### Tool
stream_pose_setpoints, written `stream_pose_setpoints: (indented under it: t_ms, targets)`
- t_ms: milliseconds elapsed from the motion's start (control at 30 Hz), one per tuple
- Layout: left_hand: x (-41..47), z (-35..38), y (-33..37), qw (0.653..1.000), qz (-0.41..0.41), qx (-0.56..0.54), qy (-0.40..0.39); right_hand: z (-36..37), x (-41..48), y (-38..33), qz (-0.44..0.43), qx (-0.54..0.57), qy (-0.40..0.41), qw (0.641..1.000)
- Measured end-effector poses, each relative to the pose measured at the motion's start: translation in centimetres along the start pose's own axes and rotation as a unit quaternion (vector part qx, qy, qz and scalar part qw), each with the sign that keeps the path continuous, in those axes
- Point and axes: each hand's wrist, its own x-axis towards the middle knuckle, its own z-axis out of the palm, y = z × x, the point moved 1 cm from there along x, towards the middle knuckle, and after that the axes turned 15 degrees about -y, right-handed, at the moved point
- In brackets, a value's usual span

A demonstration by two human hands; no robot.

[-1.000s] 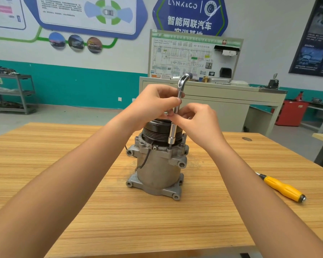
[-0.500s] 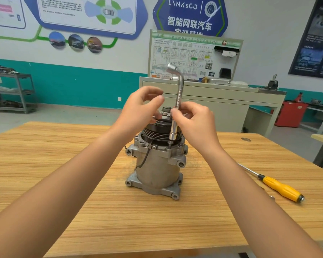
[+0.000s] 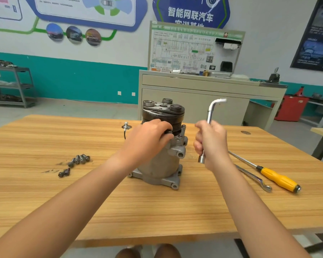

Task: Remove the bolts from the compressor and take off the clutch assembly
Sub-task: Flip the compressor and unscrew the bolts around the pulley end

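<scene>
The grey compressor (image 3: 157, 164) stands upright on the wooden table (image 3: 45, 192), its black clutch assembly (image 3: 163, 110) on top. My left hand (image 3: 149, 138) is at the upper flange just under the clutch, with its fingertips pinching a dark bolt (image 3: 169, 131) there. To the right of the compressor, clear of it, my right hand (image 3: 212, 144) grips the L-shaped socket wrench (image 3: 212, 108) upright with the socket end down. Several loose bolts (image 3: 79, 159) lie on the table to the left, with two more (image 3: 64, 172) in front of them.
A yellow-handled screwdriver (image 3: 278, 178) and a spanner (image 3: 254, 177) lie on the table at the right. The compressor's wire with its connector (image 3: 126, 127) lies behind it on the left. A beige cabinet (image 3: 194, 101) stands beyond the table.
My right hand has taken the wrench off the compressor and out to the right. The left hand has dropped to the flange. Loose bolts and a spanner now show on the table.
</scene>
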Motion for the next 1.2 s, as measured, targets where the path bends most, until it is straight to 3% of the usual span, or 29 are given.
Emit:
stream_pose_setpoints:
  t_ms: [167,267,433,567,767,1200]
  targets:
    - [0.2,-2.7,0.9,0.992,0.049,-0.003,0.118,0.4,-0.6,3.5,0.06,0.006,-0.051,0.997]
    - [-0.3,-5.0,0.3,0.987,0.022,-0.064,0.145,0.7,-0.8,4.5,0.075,0.026,-0.059,0.995]
    - [-4.9,-5.4,-5.1,0.982,-0.111,-0.135,0.076,0.6,-1.0,5.4,0.091,0.039,-0.067,0.993]
    - [-10.8,-4.4,-11.0,0.958,-0.239,-0.16,0.015,0.7,-0.9,5.9,0.102,0.046,-0.065,0.992]
    - [-18.0,-4.5,-17.0,0.921,-0.372,-0.109,-0.043,0.8,-0.8,6.5,0.107,0.048,-0.059,0.991]
    - [-16.8,-0.4,-20.3,0.9,-0.423,-0.059,-0.091,0.7,-0.8,6.6,0.107,0.054,-0.062,0.991]
